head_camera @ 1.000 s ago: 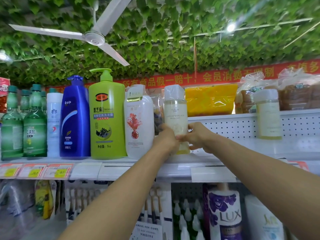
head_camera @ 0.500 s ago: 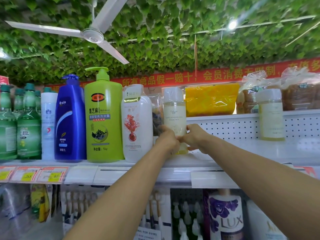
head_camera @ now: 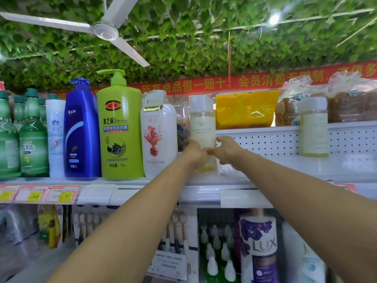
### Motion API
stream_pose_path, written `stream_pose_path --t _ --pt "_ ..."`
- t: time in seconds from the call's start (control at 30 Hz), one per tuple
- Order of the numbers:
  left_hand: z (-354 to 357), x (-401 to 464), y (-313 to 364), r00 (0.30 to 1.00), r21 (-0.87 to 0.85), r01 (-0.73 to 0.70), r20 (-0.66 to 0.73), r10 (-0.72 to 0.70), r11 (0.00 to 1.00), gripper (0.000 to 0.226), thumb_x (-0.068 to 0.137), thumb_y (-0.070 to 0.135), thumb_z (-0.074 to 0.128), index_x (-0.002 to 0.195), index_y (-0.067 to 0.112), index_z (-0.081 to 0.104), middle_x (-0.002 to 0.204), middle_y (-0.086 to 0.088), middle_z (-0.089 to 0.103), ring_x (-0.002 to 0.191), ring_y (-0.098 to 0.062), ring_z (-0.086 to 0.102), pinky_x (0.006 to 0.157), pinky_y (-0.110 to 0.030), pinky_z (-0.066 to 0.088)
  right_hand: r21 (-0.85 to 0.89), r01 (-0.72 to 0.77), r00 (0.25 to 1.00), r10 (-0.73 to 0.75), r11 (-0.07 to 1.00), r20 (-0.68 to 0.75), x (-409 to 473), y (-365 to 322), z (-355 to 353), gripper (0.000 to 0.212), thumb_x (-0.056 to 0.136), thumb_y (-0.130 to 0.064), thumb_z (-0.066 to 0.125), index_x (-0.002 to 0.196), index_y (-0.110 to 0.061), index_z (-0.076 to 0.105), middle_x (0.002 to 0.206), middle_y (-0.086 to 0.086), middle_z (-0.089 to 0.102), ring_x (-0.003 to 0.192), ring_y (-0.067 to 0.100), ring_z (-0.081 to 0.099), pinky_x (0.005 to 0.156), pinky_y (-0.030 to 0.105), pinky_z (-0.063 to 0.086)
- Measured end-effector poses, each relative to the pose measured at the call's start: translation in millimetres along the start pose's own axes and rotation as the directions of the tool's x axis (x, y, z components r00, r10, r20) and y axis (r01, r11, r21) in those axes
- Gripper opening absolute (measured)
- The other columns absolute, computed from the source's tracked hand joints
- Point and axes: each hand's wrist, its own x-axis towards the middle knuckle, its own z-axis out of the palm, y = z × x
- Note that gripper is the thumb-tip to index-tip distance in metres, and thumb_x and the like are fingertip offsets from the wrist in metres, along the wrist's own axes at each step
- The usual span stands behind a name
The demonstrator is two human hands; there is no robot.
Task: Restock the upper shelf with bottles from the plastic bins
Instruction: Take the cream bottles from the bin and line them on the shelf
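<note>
- The left hand [head_camera: 194, 154] and the right hand [head_camera: 225, 153] both reach up to the upper shelf [head_camera: 142, 181] and grip the lower half of a clear bottle of pale yellow liquid [head_camera: 203, 123], fingers curled round it from either side.
- That bottle stands upright on the shelf, just right of a white bottle with a red floral print [head_camera: 159, 135].
- Further left stand a green pump bottle [head_camera: 120, 129], a blue pump bottle [head_camera: 81, 131] and green-capped bottles [head_camera: 32, 135].
- A second pale yellow bottle [head_camera: 314, 127] stands well to the right, apart.
- Price tags [head_camera: 38, 194] line the shelf's front edge at left.
</note>
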Motion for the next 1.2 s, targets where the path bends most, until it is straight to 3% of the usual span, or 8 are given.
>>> stream_pose_path --t 0.13,0.27,0.33,0.43,0.57,0.77,1.0,1.2 --pt "-8.5 -21.0 4.8 0.989 -0.125 -0.136 0.036 0.142 0.983 0.077 0.094 -0.002 0.057 0.156 0.013 0.014 0.143 -0.014 0.047 0.129 -0.030 0.050 0.106 -0.050 0.046 0.021 0.063 0.990 -0.060 0.998 -0.126 -18.6 -8.9 -18.8 0.050 0.092 -0.022 0.066 0.137 -0.005 0.050 0.129 0.011 0.058 0.103 0.025 0.055 0.078 0.037 0.052" --pt "-7.8 -57.7 8.9 0.943 -0.293 -0.332 -0.096 0.318 0.897 0.063 0.094 0.009 0.062 0.149 0.019 0.032 0.136 0.003 0.049 0.120 -0.017 0.052 0.101 -0.038 0.048 0.089 0.249 0.934 -0.214 0.965 -0.286 -50.1 -5.0 -37.9 0.016 0.093 -0.019 0.062 0.106 -0.011 0.067 0.089 -0.004 0.065 0.080 0.014 0.059 0.066 0.029 0.050" --pt "-1.9 -76.0 8.4 0.931 -0.433 -0.364 -0.159 0.328 0.824 0.055 0.094 0.009 0.062 0.144 0.018 0.040 0.133 0.000 0.053 0.113 -0.017 0.059 0.095 -0.037 0.055 0.067 0.283 0.908 -0.245 0.957 -0.339 -65.5 1.1 -42.0 0.018 0.094 -0.019 0.060 0.107 -0.010 0.068 0.093 -0.001 0.067 0.085 0.015 0.060 0.074 0.031 0.050" --pt "8.5 -100.0 7.3 0.937 -0.639 -0.349 -0.215 0.276 0.685 0.040 0.097 0.007 0.058 0.135 0.015 0.047 0.118 -0.005 0.061 0.087 -0.016 0.070 0.068 -0.027 0.061 0.050 0.306 0.862 -0.254 0.951 -0.439 -86.7 10.1 -45.7 0.023 0.094 -0.016 0.058 0.113 -0.007 0.069 0.105 0.004 0.069 0.097 0.016 0.062 0.089 0.035 0.053" --pt "27.0 -124.9 0.9 0.944 -0.734 -0.328 -0.232 0.234 0.595 0.026 0.097 0.010 0.058 0.120 0.021 0.054 0.101 -0.004 0.066 0.057 -0.005 0.066 0.048 -0.020 0.051 0.076 0.367 0.788 -0.266 0.927 -0.555 -124.7 28.0 -54.9 0.021 0.094 -0.012 0.054 0.110 -0.010 0.068 0.096 0.000 0.068 0.092 0.015 0.064 0.084 0.033 0.056" --pt "69.3 -161.1 -4.0 0.969 -0.825 -0.207 -0.097 0.229 0.526 0.017 0.098 0.012 0.053 0.112 0.020 0.059 0.082 0.000 0.071 0.052 -0.007 0.061 0.041 -0.020 0.043 0.200 0.327 0.780 -0.145 0.924 -0.609 -182.2 59.6 -71.3 0.016 0.096 -0.007 0.050 0.101 -0.008 0.066 0.076 0.005 0.064 0.058 0.008 0.057 0.050 0.017 0.045" --pt "127.1 -196.4 -33.9 0.967 -0.867 0.016 0.139 0.211 0.498 0.018 0.098 0.005 0.051 0.102 0.018 0.063 0.069 0.004 0.071 0.048 -0.009 0.057 0.041 -0.021 0.041 0.203 0.151 0.815 -0.005 0.967 -0.579 -244.5 117.7 -95.4 0.016 0.098 -0.008 0.049 0.101 -0.007 0.064 0.065 0.013 0.062 0.045 0.007 0.053 0.044 0.014 0.039" --pt "188.7 -226.8 -61.2 0.905 -0.772 0.213 0.387 0.176 0.599 0.017 0.100 0.009 0.051 0.096 0.020 0.064 0.070 0.003 0.070 0.054 -0.011 0.058 0.043 -0.022 0.044 0.213 -0.105 0.812 0.208 0.971 -0.546 -295.9 189.3 -121.8 0.017 0.097 -0.010 0.048 0.097 -0.012 0.065 0.064 0.006 0.064 0.047 0.015 0.054 0.043 0.024 0.039"
